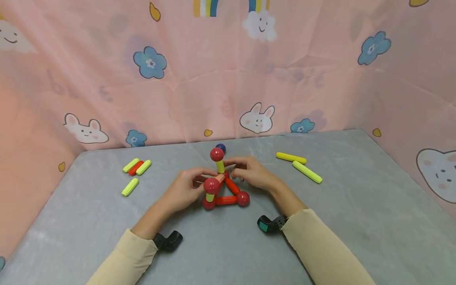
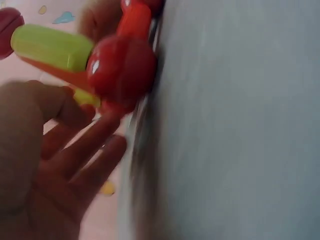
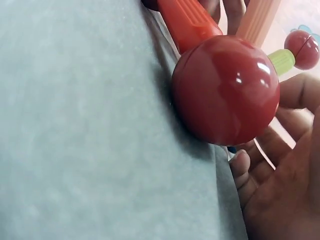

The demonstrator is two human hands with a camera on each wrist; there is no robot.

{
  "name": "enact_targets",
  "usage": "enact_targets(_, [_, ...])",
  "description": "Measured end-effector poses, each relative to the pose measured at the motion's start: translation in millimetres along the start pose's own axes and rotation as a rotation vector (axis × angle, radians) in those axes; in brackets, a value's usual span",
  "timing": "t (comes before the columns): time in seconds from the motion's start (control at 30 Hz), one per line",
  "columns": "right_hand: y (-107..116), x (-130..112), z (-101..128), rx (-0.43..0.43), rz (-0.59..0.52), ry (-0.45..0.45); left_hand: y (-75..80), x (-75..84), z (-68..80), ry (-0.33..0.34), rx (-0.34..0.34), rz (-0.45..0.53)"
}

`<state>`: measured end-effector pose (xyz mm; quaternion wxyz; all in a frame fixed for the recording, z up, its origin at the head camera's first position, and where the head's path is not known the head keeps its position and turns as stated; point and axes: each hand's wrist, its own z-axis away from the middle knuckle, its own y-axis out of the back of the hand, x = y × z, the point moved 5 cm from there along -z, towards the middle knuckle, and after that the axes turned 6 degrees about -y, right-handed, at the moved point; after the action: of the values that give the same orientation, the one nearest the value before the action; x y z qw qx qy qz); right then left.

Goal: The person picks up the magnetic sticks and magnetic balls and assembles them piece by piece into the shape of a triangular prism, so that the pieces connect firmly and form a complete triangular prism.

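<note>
A small frame of magnetic rods and red balls (image 1: pixel 243 198) stands mid-table: a flat base of red rods (image 1: pixel 225 200), plus a peach rod (image 1: pixel 220 179) rising from a raised red ball (image 1: pixel 211 185). An upright yellow-green rod (image 1: pixel 220 166) carries the top red ball (image 1: pixel 217 154). My left hand (image 1: pixel 208 176) pinches at the peach rod from the left. From the right, my right hand (image 1: pixel 233 168) pinches the upright yellow-green rod. In the left wrist view, my left hand (image 2: pixel 65 150) lies beside a red ball (image 2: pixel 122 67). In the right wrist view, my right hand (image 3: pixel 270 170) curls behind a base ball (image 3: pixel 225 90).
Loose yellow-green rods (image 1: pixel 130 187) and a red rod (image 1: pixel 135 168) lie at the left. Two yellow rods (image 1: pixel 307 171) lie at the right. A blue ball (image 1: pixel 220 147) sits just behind the frame. Pink patterned cloth (image 1: pixel 320 79) walls in the grey table (image 1: pixel 356 221) on three sides.
</note>
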<state>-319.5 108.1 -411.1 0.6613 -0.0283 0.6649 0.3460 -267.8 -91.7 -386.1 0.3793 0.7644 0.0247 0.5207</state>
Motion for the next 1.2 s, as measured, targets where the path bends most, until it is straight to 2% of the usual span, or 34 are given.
enact_targets(0.2, [-0.7, -3.6, 2.0, -0.059, 0.017, 0.021, 5.1, 11.7, 11.0, 0.066, -0.333, -0.164])
enact_targets(0.3, [-1.3, -4.5, 3.0, -0.083, -0.013, 0.009, 6.2, 16.3, 14.3, 0.12, -0.386, -0.158])
enact_targets(0.43, [-2.1, -3.6, 1.6, -0.095, -0.066, -0.013, 5.1, 19.8, 12.2, 0.193, -0.319, -0.121])
enact_targets(0.57, [-1.8, -0.5, -1.3, -0.058, -0.085, -0.041, 7.3, 20.8, 9.9, 0.216, -0.222, -0.126])
enact_targets(0.7, [0.3, 2.4, -3.5, 0.003, -0.107, -0.046, 13.9, 15.7, 8.5, 0.253, -0.119, -0.143])
enact_targets(0.83, [2.0, 4.1, -4.7, 0.046, -0.123, -0.037, 19.1, 3.9, 6.8, 0.277, -0.04, -0.096])
enact_targets(1.0, [2.5, 4.2, -4.4, 0.061, -0.128, -0.01, 21.5, -10.9, 4.2, 0.26, -0.005, -0.068])
enact_targets(1.2, [2.6, 3.0, -3.2, 0.059, -0.126, 0.023, 23.2, -15.1, 2.8, 0.202, 0.028, -0.08])
